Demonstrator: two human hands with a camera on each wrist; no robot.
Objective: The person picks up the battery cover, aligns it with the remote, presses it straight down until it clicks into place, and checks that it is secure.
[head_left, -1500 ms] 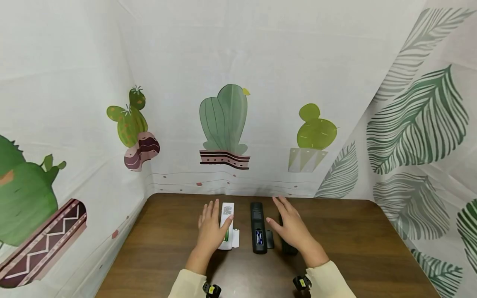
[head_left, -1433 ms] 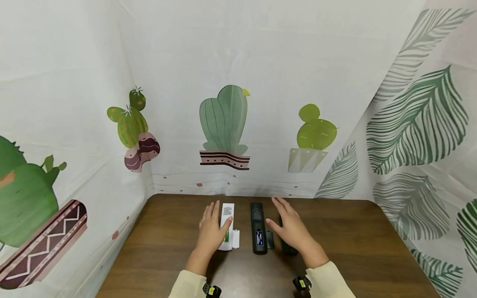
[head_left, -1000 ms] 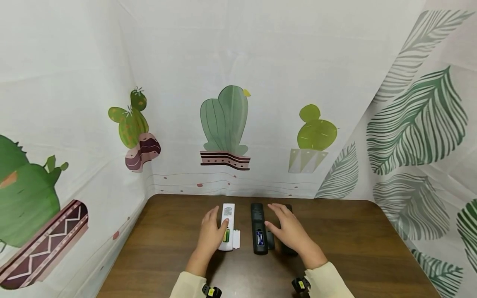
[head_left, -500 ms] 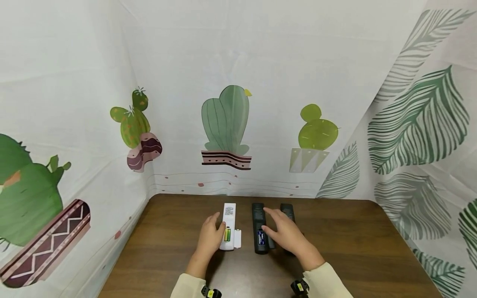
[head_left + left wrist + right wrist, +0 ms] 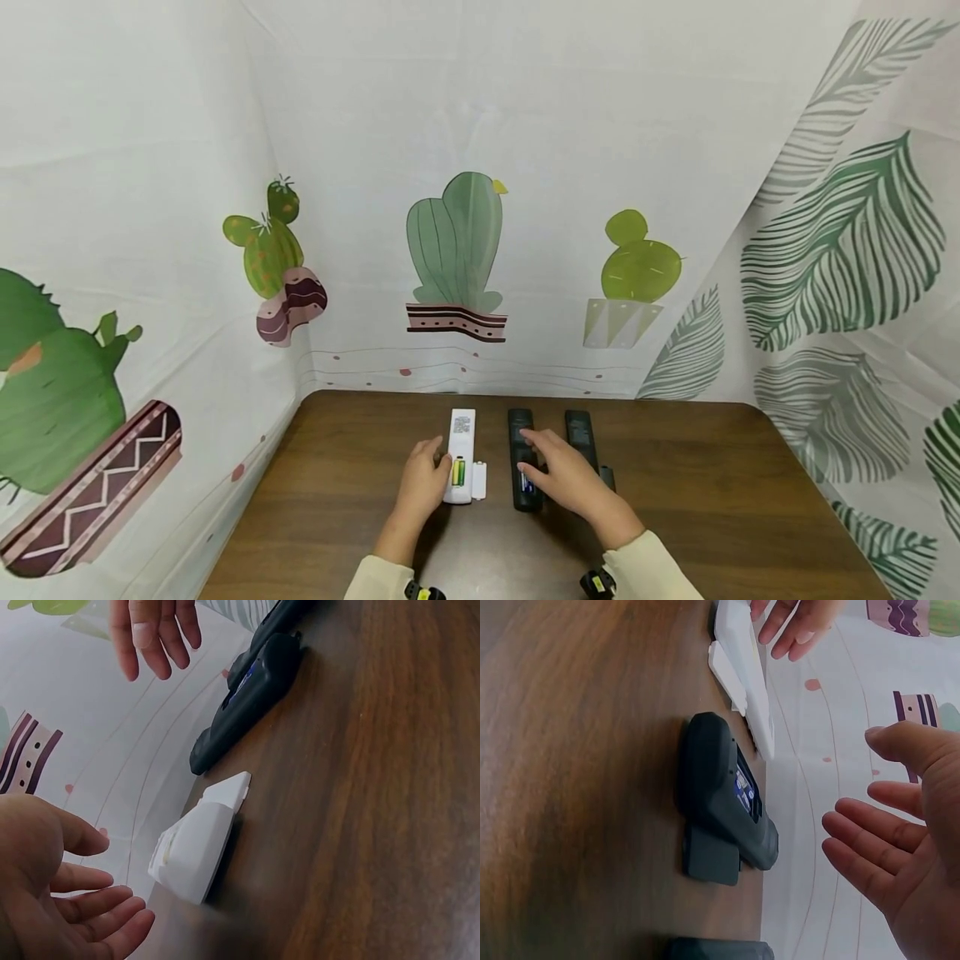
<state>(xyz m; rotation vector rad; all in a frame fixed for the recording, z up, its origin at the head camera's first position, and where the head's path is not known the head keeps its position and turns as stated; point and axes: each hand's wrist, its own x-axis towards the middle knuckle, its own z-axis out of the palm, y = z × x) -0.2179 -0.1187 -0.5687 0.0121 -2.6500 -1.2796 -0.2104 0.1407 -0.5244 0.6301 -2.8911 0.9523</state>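
Note:
A white remote control [image 5: 464, 433] lies face down, its battery bay exposed with green-yellow batteries [image 5: 458, 472] inside; its white battery cover [image 5: 479, 481] lies against its right side. My left hand [image 5: 422, 483] hovers by its left edge, fingers loosely bent around nothing, apart from it in the left wrist view. Over the middle black remote control [image 5: 521, 423] hangs my right hand [image 5: 576, 482], fingers spread and relaxed, partly hiding it. Blue batteries [image 5: 744, 787] show in that remote's bay, and its dark cover [image 5: 711, 853] lies beside it. Neither hand holds anything.
Another black remote control [image 5: 579, 427] lies to the right, with a dark cover [image 5: 607, 477] beside it. Everything rests on a brown wooden table [image 5: 712, 492]. Behind the table's far edge hangs a white cloth [image 5: 555, 208] printed with cacti and leaves.
Both hands have drawn back toward the person and lowered a little. The right hand has shifted left over the middle black remote, uncovering the right one. The remotes stay put.

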